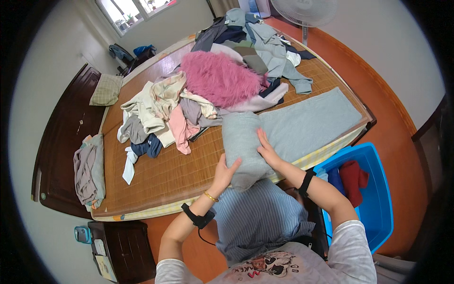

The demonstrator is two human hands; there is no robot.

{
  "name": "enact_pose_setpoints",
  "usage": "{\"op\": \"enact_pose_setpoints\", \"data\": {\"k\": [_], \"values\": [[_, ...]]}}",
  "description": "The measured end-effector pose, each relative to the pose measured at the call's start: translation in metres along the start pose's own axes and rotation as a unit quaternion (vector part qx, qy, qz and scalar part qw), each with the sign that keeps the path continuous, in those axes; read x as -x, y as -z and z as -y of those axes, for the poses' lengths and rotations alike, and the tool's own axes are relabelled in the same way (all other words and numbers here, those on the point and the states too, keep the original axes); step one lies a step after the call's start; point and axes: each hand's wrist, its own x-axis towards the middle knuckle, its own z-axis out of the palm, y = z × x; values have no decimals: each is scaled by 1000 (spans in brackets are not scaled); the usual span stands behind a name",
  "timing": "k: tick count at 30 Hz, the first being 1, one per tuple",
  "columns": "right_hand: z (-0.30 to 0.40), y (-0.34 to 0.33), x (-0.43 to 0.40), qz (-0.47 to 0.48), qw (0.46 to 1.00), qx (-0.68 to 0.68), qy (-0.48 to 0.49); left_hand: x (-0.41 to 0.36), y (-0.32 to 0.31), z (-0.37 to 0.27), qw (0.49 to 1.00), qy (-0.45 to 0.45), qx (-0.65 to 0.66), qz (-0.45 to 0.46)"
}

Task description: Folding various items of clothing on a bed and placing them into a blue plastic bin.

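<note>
A light grey-blue cloth (312, 124) lies along the near right part of the bed, its left part folded into a thick bundle. My left hand (225, 172) rests against the bundle's lower left side, fingers apart. On the bundle's right side lies my right hand (267, 149), palm towards the cloth, fingers extended. Neither hand closes around the fabric. Behind the bundle is a fluffy pink piece (220, 78), with a heap of light clothes (156, 103) to its left and grey clothes (269, 46) beyond it.
A blue plastic tub (386, 213) holding red and blue fabric stands on the floor at the right. Folded clothes (88, 170) lie at the bed's left end, near a checked pillow (106, 89). A dark cabinet (127, 245) stands lower left, a white fan (305, 10) at the back.
</note>
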Motion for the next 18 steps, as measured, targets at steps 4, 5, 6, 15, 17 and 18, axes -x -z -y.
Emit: {"op": "enact_pose_setpoints", "data": {"k": [4,5,6,15,17,18], "values": [[20,4,7,22,928,-353,-121,-1,2,-36,986,-97,-136,19],[24,5,8,28,852,-499,-158,-6,-1,-42,986,-99,-136,20],[12,4,7,24,852,-498,-157,-12,-5,-47,961,-189,-195,42],[-23,19,18,51,692,-666,-272,-76,-73,-69,831,-277,-472,99],[-20,23,26,44,660,-692,-291,-90,-89,-69,825,-259,-490,108],[-18,24,31,44,642,-704,-302,-95,-97,-68,825,-238,-504,92]]}}
